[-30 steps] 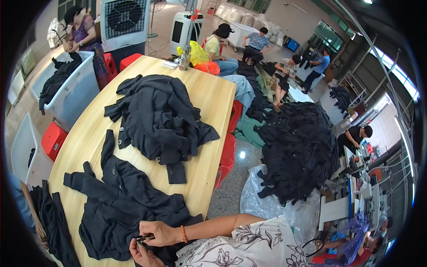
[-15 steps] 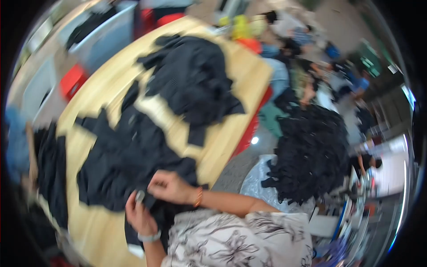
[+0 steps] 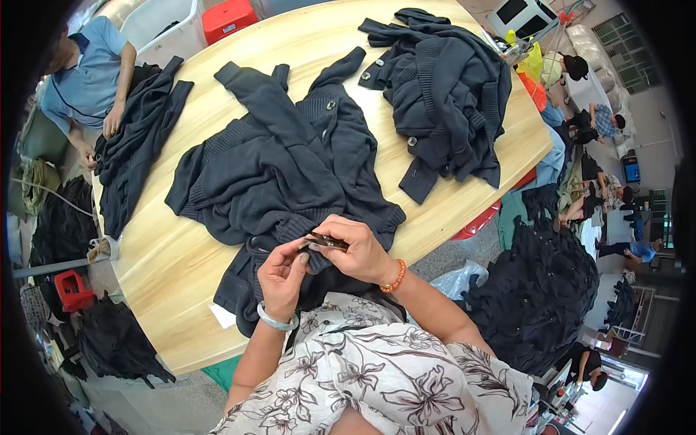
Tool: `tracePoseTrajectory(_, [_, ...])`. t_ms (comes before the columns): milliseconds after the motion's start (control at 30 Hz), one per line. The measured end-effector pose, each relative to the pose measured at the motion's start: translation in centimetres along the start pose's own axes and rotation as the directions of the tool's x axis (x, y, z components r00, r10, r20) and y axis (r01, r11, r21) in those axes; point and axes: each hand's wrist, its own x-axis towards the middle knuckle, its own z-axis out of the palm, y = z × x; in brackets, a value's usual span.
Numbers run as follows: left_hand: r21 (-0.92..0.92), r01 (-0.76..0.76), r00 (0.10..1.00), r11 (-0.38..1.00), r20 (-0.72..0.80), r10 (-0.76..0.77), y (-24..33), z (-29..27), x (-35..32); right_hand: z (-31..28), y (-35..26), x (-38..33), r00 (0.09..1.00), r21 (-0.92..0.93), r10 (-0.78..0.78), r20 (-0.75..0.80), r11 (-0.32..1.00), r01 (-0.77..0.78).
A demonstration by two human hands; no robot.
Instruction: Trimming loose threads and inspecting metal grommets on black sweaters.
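Both of my hands meet over a dark knitted cardigan (image 3: 243, 279) bunched at the table's near edge and my lap. My left hand (image 3: 279, 281) pinches a bit of its cloth between thumb and fingertips, beside a pale button-like disc. Closed around a small dark tool (image 3: 330, 242), which looks like thread snips, is my right hand (image 3: 362, 252). Its tip reaches the cloth at my left fingertips; the exact contact is hidden. Just beyond lies another dark cardigan (image 3: 283, 159), sleeves spread, with large buttons.
The light wooden table (image 3: 156, 290) carries a further heap of dark cardigans (image 3: 449, 101) at the far right. A co-worker in a blue shirt (image 3: 87, 69) handles a dark garment (image 3: 138, 138) at the left. A big dark garment pile (image 3: 536, 290) stands right. A red stool (image 3: 228, 20) is beyond.
My hands have come together, with the tool now at the cloth in my left fingers. The view has shifted and sharpened, bringing the co-worker at the left more fully into sight.
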Motion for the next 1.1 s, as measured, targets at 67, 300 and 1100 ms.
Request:
tracePoseTrajectory(67, [0.06,-0.028,0.999,0.998,0.029,0.026,0.7,-0.2,0.1,0.5,0.1,-0.3,0.996,0.095,0.077,-0.038,0.993,-0.073])
tracePoseTrajectory(300, [0.125,-0.129,0.98,0.984,-0.139,0.146,-0.9,0.0,-0.2,1.8,0.5,-1.0,0.948,0.291,0.316,-0.046,0.912,-0.29])
tracePoseTrajectory(1100, [-0.196,-0.024,0.987,0.98,-0.159,-0.008,-1.3,-1.0,0.3,0.7,-3.1,0.4,0.999,-0.189,-0.023,-0.022,0.982,0.019])
